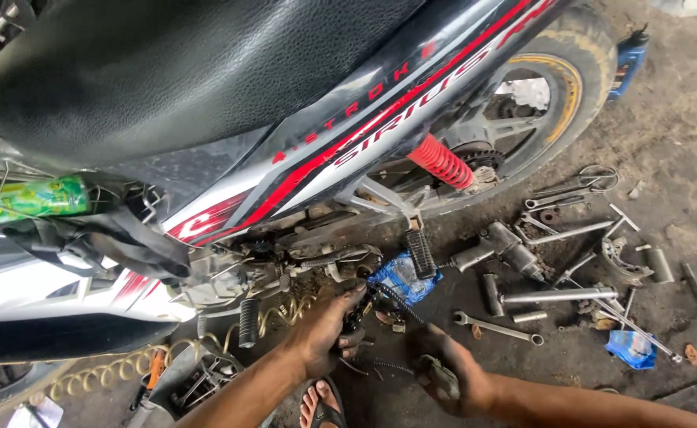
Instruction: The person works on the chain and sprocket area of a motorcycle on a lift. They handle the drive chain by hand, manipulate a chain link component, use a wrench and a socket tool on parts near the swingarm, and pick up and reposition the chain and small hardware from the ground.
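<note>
L hand (329,325) grips a black chain (388,299) low by the bike (206,95), near the footpeg (421,254). R hand (448,372) closed round a small dark part (436,376), just above the floor (681,127). Wrench (497,327) and impact gun (499,247) lie nearby.

Over my work sits a black seat (166,71), grey bodywork with red stripes (364,135), a red spring (441,162), a green bottle (27,200), and a blue packet (400,277).

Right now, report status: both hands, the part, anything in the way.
Left hand gripping dark part under motorcycle. Right hand holding small greasy piece. Wrench, tools scattered close by.
</note>
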